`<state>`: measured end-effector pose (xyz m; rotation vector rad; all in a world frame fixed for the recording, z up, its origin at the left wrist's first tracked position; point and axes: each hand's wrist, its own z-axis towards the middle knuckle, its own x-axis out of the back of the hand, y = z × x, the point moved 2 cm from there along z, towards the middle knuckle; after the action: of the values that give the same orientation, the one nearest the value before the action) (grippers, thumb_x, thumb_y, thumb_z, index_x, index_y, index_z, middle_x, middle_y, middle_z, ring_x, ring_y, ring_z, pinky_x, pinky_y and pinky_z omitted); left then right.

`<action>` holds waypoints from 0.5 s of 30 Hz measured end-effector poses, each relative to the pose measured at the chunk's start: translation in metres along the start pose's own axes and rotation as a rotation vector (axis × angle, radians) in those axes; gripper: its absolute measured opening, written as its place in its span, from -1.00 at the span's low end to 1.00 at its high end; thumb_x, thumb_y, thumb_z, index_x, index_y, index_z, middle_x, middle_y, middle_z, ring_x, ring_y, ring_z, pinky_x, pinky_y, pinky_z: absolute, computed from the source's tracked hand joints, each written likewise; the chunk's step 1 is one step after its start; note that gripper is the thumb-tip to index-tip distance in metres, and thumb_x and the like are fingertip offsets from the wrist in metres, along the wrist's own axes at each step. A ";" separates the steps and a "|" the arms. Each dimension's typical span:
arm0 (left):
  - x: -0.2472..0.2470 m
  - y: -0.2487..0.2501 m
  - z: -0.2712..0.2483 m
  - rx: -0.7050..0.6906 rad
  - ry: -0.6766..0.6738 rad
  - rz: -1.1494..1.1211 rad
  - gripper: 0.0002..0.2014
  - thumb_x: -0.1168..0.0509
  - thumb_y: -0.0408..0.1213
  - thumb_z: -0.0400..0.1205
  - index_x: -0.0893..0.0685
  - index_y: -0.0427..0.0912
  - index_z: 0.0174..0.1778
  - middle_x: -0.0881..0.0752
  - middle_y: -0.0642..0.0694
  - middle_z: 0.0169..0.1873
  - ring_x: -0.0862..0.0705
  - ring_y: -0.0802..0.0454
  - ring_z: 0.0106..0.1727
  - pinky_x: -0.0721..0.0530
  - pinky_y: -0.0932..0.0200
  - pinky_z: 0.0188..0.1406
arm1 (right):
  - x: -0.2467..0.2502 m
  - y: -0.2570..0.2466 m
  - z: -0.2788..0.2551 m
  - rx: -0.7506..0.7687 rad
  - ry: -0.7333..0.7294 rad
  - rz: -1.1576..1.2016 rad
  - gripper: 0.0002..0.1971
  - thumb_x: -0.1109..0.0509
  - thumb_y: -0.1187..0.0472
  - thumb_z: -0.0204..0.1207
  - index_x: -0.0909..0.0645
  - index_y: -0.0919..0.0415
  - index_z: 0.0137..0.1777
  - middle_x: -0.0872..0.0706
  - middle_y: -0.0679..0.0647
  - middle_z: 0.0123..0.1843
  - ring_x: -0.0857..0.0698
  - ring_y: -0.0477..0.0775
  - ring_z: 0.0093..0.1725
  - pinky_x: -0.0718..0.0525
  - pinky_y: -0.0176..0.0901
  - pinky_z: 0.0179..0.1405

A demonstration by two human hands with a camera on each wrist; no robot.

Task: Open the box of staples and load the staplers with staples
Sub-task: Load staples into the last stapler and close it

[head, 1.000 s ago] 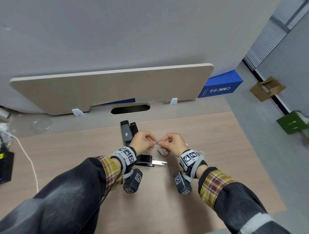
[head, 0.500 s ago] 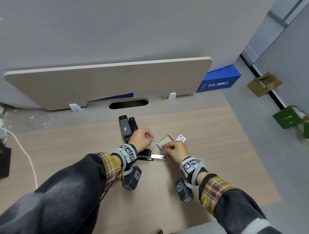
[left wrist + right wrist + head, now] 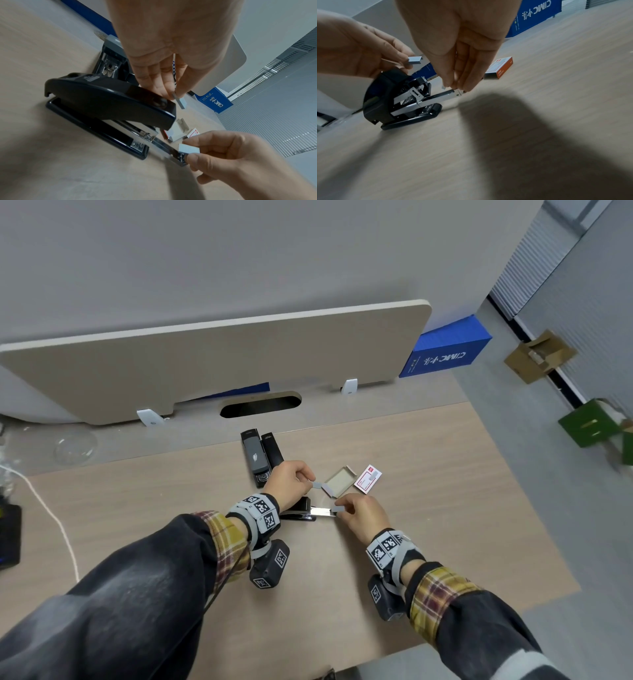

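Your left hand (image 3: 289, 482) pinches a short strip of staples (image 3: 180, 101) in its grip, held above the black stapler (image 3: 109, 102) lying on the tabletop (image 3: 428, 508). Your right hand (image 3: 363, 517) pinches a second staple strip (image 3: 188, 148) directly over the far end of the stapler's pulled-out metal magazine (image 3: 443, 97). Just beyond both hands lie the emptied cardboard tray (image 3: 339, 482) and the red-and-white staple box (image 3: 368, 482). Two more staplers (image 3: 262, 457) rest side by side behind your left hand.

Grey wall (image 3: 239, 251), beige divider panel (image 3: 205, 354), grey floor (image 3: 548, 508).
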<state>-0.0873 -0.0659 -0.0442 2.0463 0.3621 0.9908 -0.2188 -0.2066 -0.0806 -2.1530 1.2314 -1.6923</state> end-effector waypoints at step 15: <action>-0.004 -0.008 0.002 0.008 -0.011 0.023 -0.80 -0.33 -0.45 0.49 -0.71 -0.03 -0.30 -0.70 -0.01 -0.40 -0.64 0.08 -0.35 -0.59 0.24 -0.27 | -0.019 0.008 -0.007 0.057 0.142 0.028 -0.87 -0.47 0.04 0.50 -0.80 -0.07 0.00 -0.62 -0.12 -0.07 -0.62 -0.06 -0.02 -0.49 -0.18 -0.21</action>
<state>-0.0872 -0.0639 -0.0534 2.0661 0.3379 0.9929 -0.2293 -0.1972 -0.0971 -2.0042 1.2249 -1.8728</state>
